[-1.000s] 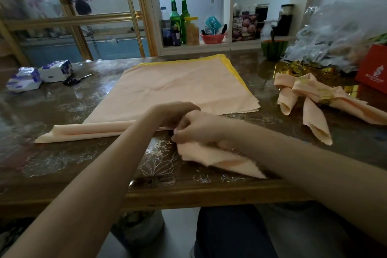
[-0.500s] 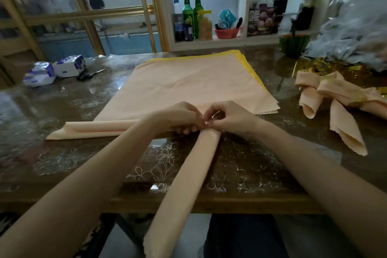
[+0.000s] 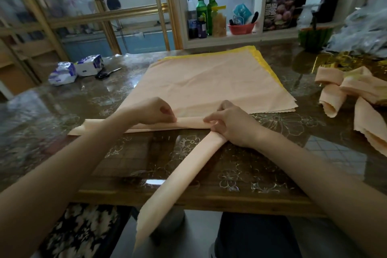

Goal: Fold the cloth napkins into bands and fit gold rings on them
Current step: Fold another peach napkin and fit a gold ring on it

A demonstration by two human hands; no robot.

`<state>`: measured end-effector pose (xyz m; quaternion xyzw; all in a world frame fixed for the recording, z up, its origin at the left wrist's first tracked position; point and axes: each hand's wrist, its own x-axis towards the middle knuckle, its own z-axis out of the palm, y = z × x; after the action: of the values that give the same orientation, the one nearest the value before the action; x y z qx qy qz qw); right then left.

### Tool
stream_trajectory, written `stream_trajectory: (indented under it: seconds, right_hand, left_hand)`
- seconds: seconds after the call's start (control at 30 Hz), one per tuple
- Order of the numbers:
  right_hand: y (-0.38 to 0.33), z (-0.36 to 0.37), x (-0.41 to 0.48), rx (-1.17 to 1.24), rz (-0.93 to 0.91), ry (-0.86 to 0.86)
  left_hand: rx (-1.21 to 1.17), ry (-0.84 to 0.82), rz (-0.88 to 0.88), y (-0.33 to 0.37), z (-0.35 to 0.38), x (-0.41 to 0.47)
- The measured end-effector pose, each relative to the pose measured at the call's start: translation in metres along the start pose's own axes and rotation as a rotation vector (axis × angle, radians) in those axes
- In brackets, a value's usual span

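Folded napkin band (image 3: 184, 165), peach cloth: since half a second ago the bend in it has shifted from the centre toward 3 o'clock, and the hands, then touching, now sit apart. One leg hangs off the near table (image 3: 261, 174) edge at 6 o'clock, its long axis running up toward 1 o'clock to the bend; the other leg lies flat across the table, long axis from 9 to 3 o'clock, tip pointing to 9 o'clock. Right hand (image 3: 232, 125): fingers curled and pressed down on the bend, the hanging leg emerging from under the palm. Left hand (image 3: 155, 111): fingertips pinching the flat leg's upper edge, just left of the right hand, a short stretch of band showing between them. Beyond, at 12 o'clock: stack of flat napkins (image 3: 209, 81), peach over yellow, its near edge just behind the band. At 2 o'clock: finished napkins (image 3: 343, 88) in a heap. At 10 o'clock: tissue packs (image 3: 77, 68) and scissors (image 3: 107, 73).
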<state>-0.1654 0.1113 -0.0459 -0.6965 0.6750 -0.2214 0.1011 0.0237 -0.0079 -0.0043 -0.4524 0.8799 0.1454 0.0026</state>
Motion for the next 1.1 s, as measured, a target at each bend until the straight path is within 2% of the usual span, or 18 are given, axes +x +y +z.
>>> stream_trajectory:
  seconds: [0.1,0.3,0.43,0.53,0.63,0.7,0.8,0.9,1.1]
  right_hand:
    - [-0.005,0.005,-0.008,-0.077,-0.052,0.045]
    - [-0.018,0.012,-0.019,-0.386,-0.237,0.096]
    - [-0.018,0.011,-0.021,-0.407,-0.245,0.075]
    - [-0.019,0.009,-0.02,-0.4,-0.23,0.052]
    - [-0.019,0.008,-0.021,-0.365,-0.204,0.017]
    - [-0.016,0.009,-0.02,-0.253,-0.173,0.024]
    - [-0.006,0.012,-0.016,0.078,-0.093,0.093]
    - [-0.003,0.009,-0.013,0.382,-0.002,0.128]
    - [-0.008,0.0,-0.018,0.468,0.05,0.073]
  left_hand:
    - [0.116,-0.135,-0.065,0.003,-0.009,0.004]
    - [0.316,-0.242,-0.186,0.02,-0.009,0.015]
    - [0.456,-0.243,-0.166,0.045,-0.013,0.015]
    - [0.468,-0.27,-0.176,0.068,-0.015,0.012]
    - [0.306,-0.294,-0.217,0.082,-0.019,0.012]
    - [0.204,-0.234,-0.23,0.087,-0.019,0.009]
    - [0.049,-0.134,-0.264,0.089,-0.009,-0.003]
    - [-0.222,0.002,-0.34,0.086,0.008,-0.016]
    - [-0.814,0.14,-0.495,0.086,0.023,-0.025]
